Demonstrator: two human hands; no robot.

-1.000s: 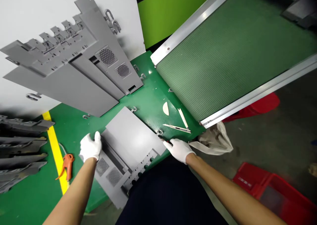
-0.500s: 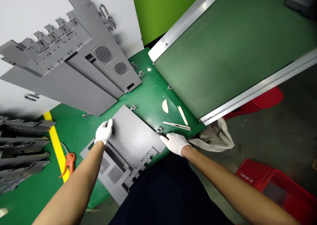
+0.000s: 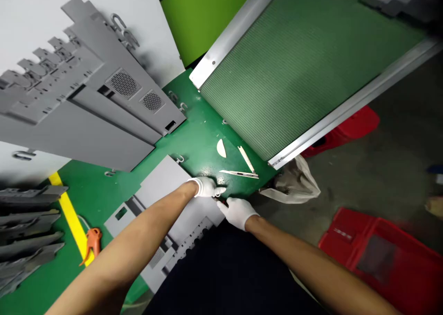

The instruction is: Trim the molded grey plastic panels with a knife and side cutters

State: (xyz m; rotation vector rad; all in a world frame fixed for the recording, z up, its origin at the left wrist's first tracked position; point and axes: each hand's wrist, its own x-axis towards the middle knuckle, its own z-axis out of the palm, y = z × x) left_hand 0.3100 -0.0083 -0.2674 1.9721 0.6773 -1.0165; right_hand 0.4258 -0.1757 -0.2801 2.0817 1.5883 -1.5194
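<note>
Both my hands wear white gloves. My left hand [image 3: 206, 187] reaches across a flat grey plastic panel [image 3: 162, 185] lying on the green bench and pinches at its far right corner, fingers closed. My right hand [image 3: 237, 212] sits just beside it at the bench edge, fingers curled around a small dark tool with a red part that I cannot make out clearly. The two hands nearly touch at the panel's corner. Two slim metal blades [image 3: 242, 172] and a pale half-round piece [image 3: 220, 148] lie on the bench just beyond the hands.
Large grey panels [image 3: 93, 102] lean at the upper left, more stacked at far left [image 3: 24, 222]. A green ribbed conveyor [image 3: 297, 61] with a metal frame runs at the right. An orange air gun [image 3: 90, 242], a cloth bag [image 3: 294, 185] and red crates [image 3: 377, 255] are nearby.
My left hand has moved from the panel's left edge across to its right corner, meeting my right hand. The view has shifted slightly; my right hand stays at the bench edge.
</note>
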